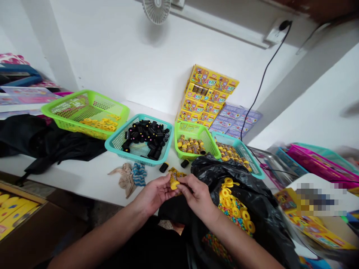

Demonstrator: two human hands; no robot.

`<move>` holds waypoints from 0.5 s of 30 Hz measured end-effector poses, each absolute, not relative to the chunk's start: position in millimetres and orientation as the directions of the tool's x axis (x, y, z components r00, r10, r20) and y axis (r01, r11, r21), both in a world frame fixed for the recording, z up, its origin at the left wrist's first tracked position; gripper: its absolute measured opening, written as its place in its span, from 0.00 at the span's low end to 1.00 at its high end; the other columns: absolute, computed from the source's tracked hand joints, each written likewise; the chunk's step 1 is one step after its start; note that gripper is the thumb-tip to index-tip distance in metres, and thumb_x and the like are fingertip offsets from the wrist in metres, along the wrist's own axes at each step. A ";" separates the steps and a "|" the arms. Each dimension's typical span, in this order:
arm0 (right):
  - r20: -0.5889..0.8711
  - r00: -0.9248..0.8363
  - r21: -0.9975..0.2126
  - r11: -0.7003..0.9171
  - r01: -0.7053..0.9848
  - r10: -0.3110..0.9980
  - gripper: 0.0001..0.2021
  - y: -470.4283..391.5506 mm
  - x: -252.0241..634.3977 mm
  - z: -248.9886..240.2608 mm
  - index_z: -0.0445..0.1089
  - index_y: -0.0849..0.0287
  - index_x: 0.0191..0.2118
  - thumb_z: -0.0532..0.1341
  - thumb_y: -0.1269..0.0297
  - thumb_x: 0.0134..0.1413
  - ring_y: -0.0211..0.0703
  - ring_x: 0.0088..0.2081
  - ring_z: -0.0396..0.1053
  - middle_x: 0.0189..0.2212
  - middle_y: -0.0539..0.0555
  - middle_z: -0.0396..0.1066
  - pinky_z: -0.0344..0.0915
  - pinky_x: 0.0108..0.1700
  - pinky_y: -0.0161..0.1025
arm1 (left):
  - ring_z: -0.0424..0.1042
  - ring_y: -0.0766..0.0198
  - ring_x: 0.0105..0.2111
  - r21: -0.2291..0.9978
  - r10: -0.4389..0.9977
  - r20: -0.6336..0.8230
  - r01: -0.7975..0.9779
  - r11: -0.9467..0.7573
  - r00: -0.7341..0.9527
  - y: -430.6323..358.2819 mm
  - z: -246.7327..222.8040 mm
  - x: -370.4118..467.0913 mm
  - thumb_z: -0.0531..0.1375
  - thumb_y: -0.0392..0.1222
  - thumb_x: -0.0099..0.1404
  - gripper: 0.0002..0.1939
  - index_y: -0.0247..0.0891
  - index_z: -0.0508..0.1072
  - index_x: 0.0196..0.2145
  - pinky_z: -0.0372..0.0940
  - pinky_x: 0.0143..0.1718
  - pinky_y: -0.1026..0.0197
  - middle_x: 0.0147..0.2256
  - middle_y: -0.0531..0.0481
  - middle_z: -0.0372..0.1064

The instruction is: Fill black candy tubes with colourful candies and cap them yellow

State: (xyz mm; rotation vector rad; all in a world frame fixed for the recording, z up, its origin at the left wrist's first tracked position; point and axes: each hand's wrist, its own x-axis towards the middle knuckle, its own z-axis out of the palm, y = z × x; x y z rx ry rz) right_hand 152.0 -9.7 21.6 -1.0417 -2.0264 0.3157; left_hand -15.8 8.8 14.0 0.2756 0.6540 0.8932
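Observation:
Between my hands is a small yellow-and-brown printed tube with a yellow end (pixel 174 182). My left hand (pixel 154 194) is curled under it from the left. My right hand (pixel 198 194) pinches its yellow end between thumb and fingers. Just beyond them, a black cylinder (pixel 164 167) and another black cylinder (pixel 185 163) lie on the white table (pixel 92 172). By my right forearm, a black plastic bag (pixel 263 201) gapes, showing yellow rings (pixel 235 212) and many small coloured beads (pixel 217 239).
A lime basket (pixel 56 110) holds yellow pieces; a teal basket (pixel 112 144) holds black cylinders. Printed tubes fill a green basket (pixel 214 149) and a blue basket (pixel 259 170). Yellow boxes (pixel 204 93) stand stacked against the wall. Crumpled cloths (pixel 127 177) lie left of my hands.

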 end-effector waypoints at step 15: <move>0.559 -0.347 -0.490 0.638 0.594 0.753 0.08 -11.6 152.4 27.7 0.70 0.55 0.44 0.58 0.71 0.61 0.41 0.34 0.71 0.32 0.53 0.70 0.71 0.36 0.37 | 0.75 0.63 0.28 0.511 0.810 -0.355 -0.628 0.586 0.467 11.9 5.1 -16.7 0.61 0.36 0.64 0.05 0.29 0.73 0.34 0.69 0.29 0.65 0.31 0.43 0.74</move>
